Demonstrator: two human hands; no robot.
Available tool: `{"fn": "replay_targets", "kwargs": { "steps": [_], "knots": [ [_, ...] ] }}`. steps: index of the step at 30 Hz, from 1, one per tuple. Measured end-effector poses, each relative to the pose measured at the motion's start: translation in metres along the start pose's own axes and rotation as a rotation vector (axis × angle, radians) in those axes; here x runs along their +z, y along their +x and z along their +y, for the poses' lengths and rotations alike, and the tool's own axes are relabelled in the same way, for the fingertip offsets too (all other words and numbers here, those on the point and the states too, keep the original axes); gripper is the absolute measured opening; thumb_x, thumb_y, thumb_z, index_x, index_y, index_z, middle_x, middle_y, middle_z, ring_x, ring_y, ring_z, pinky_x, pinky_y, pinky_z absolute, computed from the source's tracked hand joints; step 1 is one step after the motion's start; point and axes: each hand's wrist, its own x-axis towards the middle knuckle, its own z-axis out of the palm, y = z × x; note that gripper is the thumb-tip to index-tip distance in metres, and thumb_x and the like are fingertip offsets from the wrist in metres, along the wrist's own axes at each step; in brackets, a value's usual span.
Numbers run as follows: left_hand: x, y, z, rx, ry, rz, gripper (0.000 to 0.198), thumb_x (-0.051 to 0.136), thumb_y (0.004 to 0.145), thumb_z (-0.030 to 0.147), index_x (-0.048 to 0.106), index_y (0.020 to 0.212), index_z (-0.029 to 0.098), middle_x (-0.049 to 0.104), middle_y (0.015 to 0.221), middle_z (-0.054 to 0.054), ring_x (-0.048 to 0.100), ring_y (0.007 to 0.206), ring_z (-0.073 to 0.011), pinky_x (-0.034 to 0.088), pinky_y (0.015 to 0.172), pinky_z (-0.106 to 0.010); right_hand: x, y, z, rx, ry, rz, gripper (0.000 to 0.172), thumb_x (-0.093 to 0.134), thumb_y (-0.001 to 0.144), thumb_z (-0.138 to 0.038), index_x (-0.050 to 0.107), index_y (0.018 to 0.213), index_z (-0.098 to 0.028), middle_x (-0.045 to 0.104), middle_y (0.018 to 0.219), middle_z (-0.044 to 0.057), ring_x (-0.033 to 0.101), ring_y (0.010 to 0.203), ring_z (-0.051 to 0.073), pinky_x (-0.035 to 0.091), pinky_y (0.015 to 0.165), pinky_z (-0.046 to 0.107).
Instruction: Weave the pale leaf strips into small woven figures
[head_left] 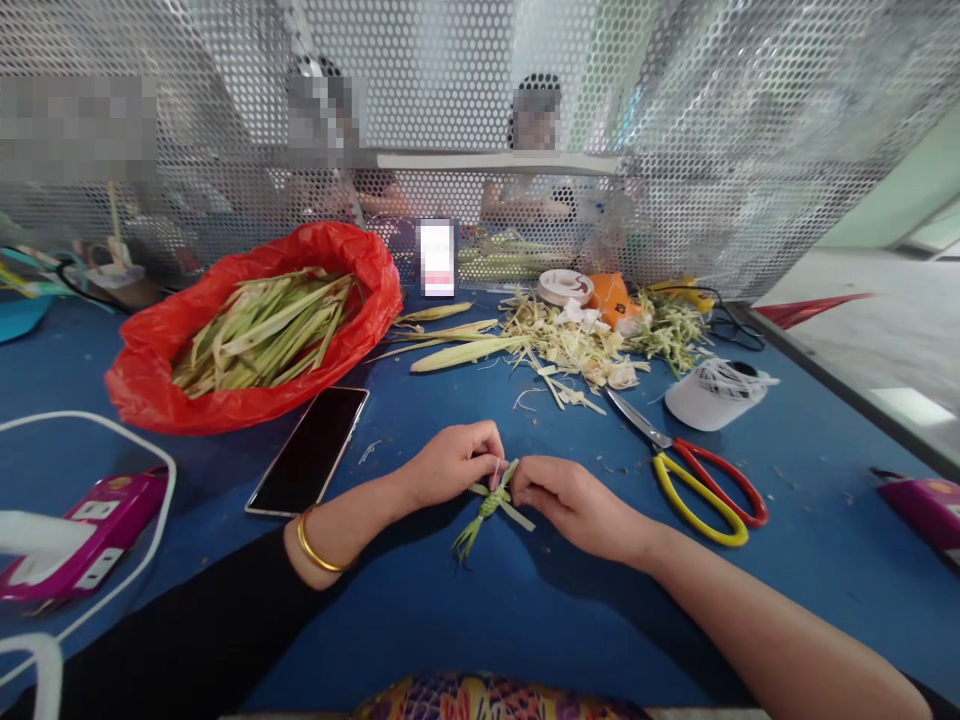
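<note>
A small braided green leaf piece (491, 502) with loose strip ends lies over the blue table between my hands. My left hand (459, 462), with a gold bangle at the wrist, is closed in a pinch at its upper end. A thin pale thread (496, 468) shows at those fingertips. My right hand (570, 500) is closed beside the piece's right side, its curled fingers hiding whatever they pinch. Scissors (686, 470) with one red and one yellow handle lie slightly open to the right. Behind the hands are long leaf husks (465, 353).
A red plastic bag (255, 400) of leaf strips stands at left, a dark phone (311, 450) before it. Leaf scraps (566, 345), a tape roll (564, 287) and a white thread cone (705, 400) lie behind. A purple power strip (112, 520) with cable sits left. People sit behind the perforated screen (465, 60).
</note>
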Motion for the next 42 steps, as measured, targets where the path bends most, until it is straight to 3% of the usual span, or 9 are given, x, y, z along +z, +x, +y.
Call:
{"fn": "replay_targets", "kwargs": {
  "steps": [6, 11, 17, 21, 24, 31, 34, 39, 42],
  "knots": [
    [0.004, -0.001, 0.007, -0.232, -0.158, 0.101, 0.014, 0.063, 0.076, 0.028, 0.060, 0.075, 0.014, 0.068, 0.063, -0.001, 0.043, 0.039, -0.0054, 0.033, 0.040, -0.018, 0.001, 0.005, 0.006, 0.036, 0.213, 0.169, 0.022, 0.054, 0.090, -0.028, 0.056, 0.071, -0.019, 0.058, 0.084, 0.003, 0.056, 0.082, 0.016, 0.044, 0.077, 0.029],
    [0.009, -0.003, 0.015, -0.333, -0.265, 0.079, 0.013, 0.066, 0.073, 0.026, 0.063, 0.073, 0.013, 0.066, 0.060, 0.000, 0.044, 0.037, -0.0045, 0.035, 0.039, -0.018, 0.005, 0.006, 0.005, 0.087, 0.265, 0.211, 0.020, 0.056, 0.090, -0.029, 0.057, 0.072, -0.019, 0.056, 0.081, 0.002, 0.054, 0.075, 0.014, 0.043, 0.070, 0.027],
    [0.011, -0.004, 0.016, -0.321, -0.194, 0.051, 0.015, 0.064, 0.073, 0.024, 0.065, 0.062, 0.012, 0.061, 0.055, 0.002, 0.046, 0.038, -0.0048, 0.034, 0.039, -0.017, 0.007, 0.008, 0.003, 0.077, 0.256, 0.273, 0.020, 0.059, 0.087, -0.023, 0.060, 0.068, -0.019, 0.061, 0.101, 0.008, 0.054, 0.111, 0.021, 0.044, 0.086, 0.031],
    [0.011, -0.004, 0.012, -0.283, -0.198, -0.003, 0.017, 0.063, 0.072, 0.025, 0.065, 0.061, 0.013, 0.060, 0.054, 0.002, 0.047, 0.041, -0.0058, 0.035, 0.042, -0.018, 0.009, 0.009, 0.003, 0.125, 0.289, 0.259, 0.017, 0.058, 0.086, -0.024, 0.063, 0.072, -0.019, 0.059, 0.103, 0.008, 0.061, 0.086, 0.017, 0.049, 0.070, 0.028],
    [0.009, -0.004, 0.009, -0.251, -0.230, -0.062, 0.014, 0.061, 0.072, 0.022, 0.068, 0.065, 0.013, 0.061, 0.057, 0.002, 0.047, 0.044, -0.0064, 0.038, 0.046, -0.019, 0.010, 0.009, 0.004, 0.152, 0.321, 0.281, 0.017, 0.057, 0.086, -0.025, 0.063, 0.072, -0.018, 0.058, 0.100, 0.007, 0.059, 0.070, 0.012, 0.051, 0.064, 0.027],
    [0.005, -0.004, 0.011, -0.230, -0.240, -0.175, 0.014, 0.063, 0.072, 0.024, 0.071, 0.072, 0.013, 0.062, 0.061, 0.001, 0.050, 0.052, -0.0077, 0.039, 0.052, -0.020, 0.011, 0.012, 0.007, 0.178, 0.312, 0.323, 0.019, 0.058, 0.083, -0.026, 0.061, 0.066, -0.018, 0.059, 0.094, 0.006, 0.060, 0.082, 0.016, 0.052, 0.064, 0.026],
    [0.008, -0.004, 0.009, -0.248, -0.213, -0.131, 0.020, 0.068, 0.071, 0.032, 0.073, 0.075, 0.013, 0.062, 0.059, 0.000, 0.050, 0.051, -0.0086, 0.039, 0.051, -0.021, 0.012, 0.013, 0.009, 0.188, 0.321, 0.332, 0.018, 0.059, 0.081, -0.028, 0.060, 0.066, -0.019, 0.060, 0.093, 0.006, 0.060, 0.080, 0.016, 0.052, 0.062, 0.027],
    [0.012, -0.004, 0.009, -0.309, -0.251, 0.006, 0.023, 0.067, 0.073, 0.034, 0.073, 0.072, 0.012, 0.061, 0.058, 0.000, 0.048, 0.049, -0.0073, 0.038, 0.050, -0.020, 0.004, 0.011, 0.010, 0.266, 0.323, 0.441, 0.022, 0.049, 0.090, -0.036, 0.064, 0.095, -0.020, 0.058, 0.066, -0.002, 0.056, 0.060, 0.013, 0.047, 0.061, 0.027],
    [0.012, -0.005, 0.010, -0.311, -0.277, 0.025, 0.024, 0.066, 0.074, 0.035, 0.073, 0.074, 0.012, 0.062, 0.059, -0.001, 0.047, 0.048, -0.0068, 0.036, 0.049, -0.020, -0.001, 0.007, 0.008, 0.237, 0.192, 0.451, 0.021, 0.053, 0.089, -0.037, 0.066, 0.085, -0.020, 0.058, 0.072, -0.001, 0.054, 0.057, 0.011, 0.044, 0.059, 0.026]
  ]
}}
